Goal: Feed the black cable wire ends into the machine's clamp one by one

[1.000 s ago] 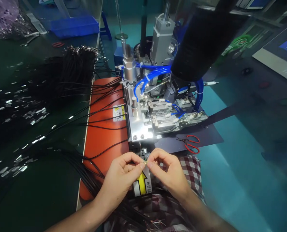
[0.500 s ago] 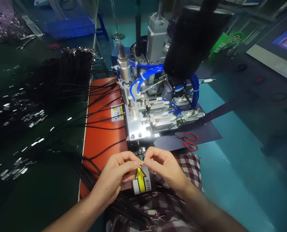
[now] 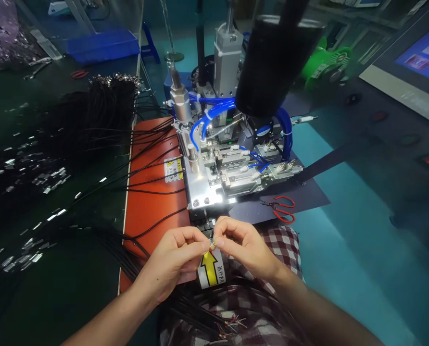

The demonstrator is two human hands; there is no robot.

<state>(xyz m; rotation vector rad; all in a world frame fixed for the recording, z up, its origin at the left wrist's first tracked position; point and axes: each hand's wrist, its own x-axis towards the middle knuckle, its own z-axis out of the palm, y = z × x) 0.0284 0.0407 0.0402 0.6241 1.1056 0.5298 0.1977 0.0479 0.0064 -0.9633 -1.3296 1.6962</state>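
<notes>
My left hand point(image 3: 178, 254) and my right hand point(image 3: 241, 247) meet fingertip to fingertip in front of the machine point(image 3: 225, 178). Between them are thin coloured wires point(image 3: 212, 245), pinched by thumb and forefinger on both sides. The wires are too small to count, and the fingers cover most of them. Just below the fingertips is a white label with a yellow arrow point(image 3: 209, 271). A bundle of black cables with bare, coloured wire ends point(image 3: 234, 326) lies across my checked lap.
Red-handled snips point(image 3: 283, 210) lie on the dark plate right of the machine. Black cables point(image 3: 157, 190) run over the orange panel point(image 3: 142, 168) at left. A big cable heap point(image 3: 106, 105) lies behind. A dark cylinder point(image 3: 268, 72) overhangs the machine; a screen point(image 3: 425, 57) stands at right.
The camera view has shifted slightly, moving the background a little to the left. Both hands stay pinched together, with only a small change in the fingertips and wires.
</notes>
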